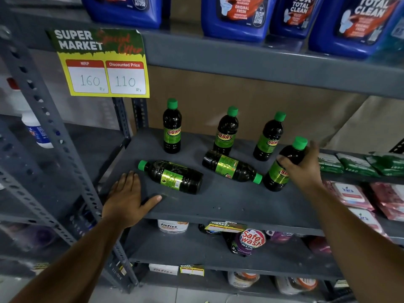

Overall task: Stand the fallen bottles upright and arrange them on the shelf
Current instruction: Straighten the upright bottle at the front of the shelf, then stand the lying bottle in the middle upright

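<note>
Several dark bottles with green caps and green "Sunny" labels are on the grey shelf (229,204). Three stand upright at the back: one at the left (172,127), one in the middle (226,132), one further right (269,138). Two lie on their sides: one at the front left (172,177) with its cap pointing left, one in the middle (231,167) with its cap pointing right. My right hand (302,165) grips a fourth upright bottle (277,173) at the right, slightly tilted. My left hand (127,197) rests flat on the shelf's front left, fingers apart, beside the fallen bottle.
A yellow price sign (102,64) hangs from the shelf above, where blue jugs (236,16) stand. Green packets (354,165) and pink packs (354,195) lie on the shelves to the right. A slotted metal upright (54,136) frames the left side. Detergent packs (251,239) sit below.
</note>
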`<action>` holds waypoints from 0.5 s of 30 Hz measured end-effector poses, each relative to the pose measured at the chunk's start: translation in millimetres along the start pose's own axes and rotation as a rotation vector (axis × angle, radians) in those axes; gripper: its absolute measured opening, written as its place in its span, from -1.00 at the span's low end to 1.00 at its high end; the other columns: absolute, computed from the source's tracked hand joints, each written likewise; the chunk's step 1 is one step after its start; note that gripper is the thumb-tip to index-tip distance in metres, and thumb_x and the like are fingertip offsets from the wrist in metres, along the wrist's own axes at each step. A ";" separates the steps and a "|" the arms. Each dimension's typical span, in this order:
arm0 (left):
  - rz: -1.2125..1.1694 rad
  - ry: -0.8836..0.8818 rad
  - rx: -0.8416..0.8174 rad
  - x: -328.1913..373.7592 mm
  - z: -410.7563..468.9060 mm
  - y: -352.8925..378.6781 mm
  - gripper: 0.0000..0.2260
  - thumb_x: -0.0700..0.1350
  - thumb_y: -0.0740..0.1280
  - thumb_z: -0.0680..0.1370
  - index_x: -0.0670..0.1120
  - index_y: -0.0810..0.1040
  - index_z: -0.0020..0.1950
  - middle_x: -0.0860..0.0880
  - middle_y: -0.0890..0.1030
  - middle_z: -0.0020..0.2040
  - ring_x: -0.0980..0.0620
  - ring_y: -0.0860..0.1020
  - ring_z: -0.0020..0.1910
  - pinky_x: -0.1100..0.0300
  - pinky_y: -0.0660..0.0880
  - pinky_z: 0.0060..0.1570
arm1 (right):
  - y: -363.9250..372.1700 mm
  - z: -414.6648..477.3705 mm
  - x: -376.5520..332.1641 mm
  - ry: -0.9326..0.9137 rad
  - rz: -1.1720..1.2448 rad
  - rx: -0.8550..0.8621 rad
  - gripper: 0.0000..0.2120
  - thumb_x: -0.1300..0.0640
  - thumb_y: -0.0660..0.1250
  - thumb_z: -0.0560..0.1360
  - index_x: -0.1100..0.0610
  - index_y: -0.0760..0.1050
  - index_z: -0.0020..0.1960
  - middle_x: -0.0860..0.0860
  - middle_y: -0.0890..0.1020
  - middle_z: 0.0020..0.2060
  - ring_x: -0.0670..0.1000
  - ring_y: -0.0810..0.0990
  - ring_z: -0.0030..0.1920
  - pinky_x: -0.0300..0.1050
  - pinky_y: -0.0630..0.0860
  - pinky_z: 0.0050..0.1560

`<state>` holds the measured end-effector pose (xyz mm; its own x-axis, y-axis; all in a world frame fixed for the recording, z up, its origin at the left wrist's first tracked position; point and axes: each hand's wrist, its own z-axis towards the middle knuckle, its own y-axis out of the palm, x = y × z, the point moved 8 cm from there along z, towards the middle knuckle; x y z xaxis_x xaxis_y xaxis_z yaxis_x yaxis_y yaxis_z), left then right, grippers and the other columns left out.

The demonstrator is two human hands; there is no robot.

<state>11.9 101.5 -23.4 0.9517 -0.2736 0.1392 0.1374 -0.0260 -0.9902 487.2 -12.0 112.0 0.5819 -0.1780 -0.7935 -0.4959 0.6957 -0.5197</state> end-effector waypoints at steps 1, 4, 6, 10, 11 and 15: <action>-0.002 -0.003 0.001 0.0 -0.3 0.2 0.09 0.58 -0.26 0.31 -0.21 -0.06 0.56 -0.19 0.02 0.60 -0.13 -0.04 0.57 -0.08 -0.02 0.53 | -9.1 -8.7 -10.1 -0.124 -0.086 0.143 -0.19 -0.06 0.50 0.35 0.22 0.22 0.44 0.24 0.44 0.30 0.23 0.38 0.34 0.11 0.28 0.31; -0.021 -0.012 0.017 -0.7 -0.5 0.0 0.09 0.59 -0.24 0.32 -0.21 -0.04 0.56 -0.19 0.04 0.59 -0.13 -0.02 0.57 -0.08 0.00 0.53 | 0.0 -50.0 -58.4 -0.569 -0.266 0.321 -0.31 -0.14 0.43 0.37 0.29 0.40 0.32 0.30 0.48 0.21 0.23 0.37 0.27 0.07 0.19 0.26; -0.023 -0.012 0.020 -1.1 0.0 0.2 0.09 0.58 -0.22 0.32 -0.21 -0.03 0.56 -0.19 0.05 0.59 -0.13 -0.01 0.57 -0.08 0.01 0.52 | 47.9 -64.3 -67.9 -0.720 -0.334 0.002 -0.48 -0.08 0.40 0.40 0.23 0.53 0.23 0.21 0.56 0.12 0.22 0.47 0.18 0.07 0.34 0.22; -0.003 -0.016 0.015 -3.8 1.0 2.1 0.09 0.58 -0.24 0.32 -0.22 -0.03 0.56 -0.19 0.05 0.59 -0.13 -0.01 0.57 -0.08 0.02 0.52 | 117.1 -75.1 -24.2 -0.364 -0.546 -0.532 -0.27 0.06 0.43 0.42 0.15 0.23 0.51 0.19 0.31 0.42 0.23 0.28 0.41 0.08 0.29 0.38; 0.001 -0.014 0.020 -3.5 1.8 2.4 0.09 0.58 -0.24 0.32 -0.22 -0.02 0.56 -0.19 0.06 0.59 -0.14 0.00 0.57 -0.08 0.03 0.52 | 118.2 -74.3 -18.9 -0.305 -0.546 -0.500 -0.24 0.11 0.42 0.41 0.14 0.18 0.53 0.19 0.28 0.44 0.23 0.27 0.42 0.08 0.28 0.39; 0.009 -0.018 0.024 -5.0 2.5 3.6 0.09 0.59 -0.23 0.32 -0.22 -0.01 0.56 -0.19 0.06 0.59 -0.14 0.01 0.56 -0.07 0.05 0.51 | 118.2 -71.3 -15.8 -0.246 -0.655 -0.381 -0.17 0.21 0.40 0.39 0.07 0.07 0.55 0.16 0.30 0.42 0.24 0.31 0.38 0.13 0.33 0.32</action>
<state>8.4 105.2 -27.6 0.9578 -0.2559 0.1306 0.1351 0.0000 -0.9908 373.5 23.4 40.4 0.9348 -0.2790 -0.2196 -0.1642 0.2086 -0.9641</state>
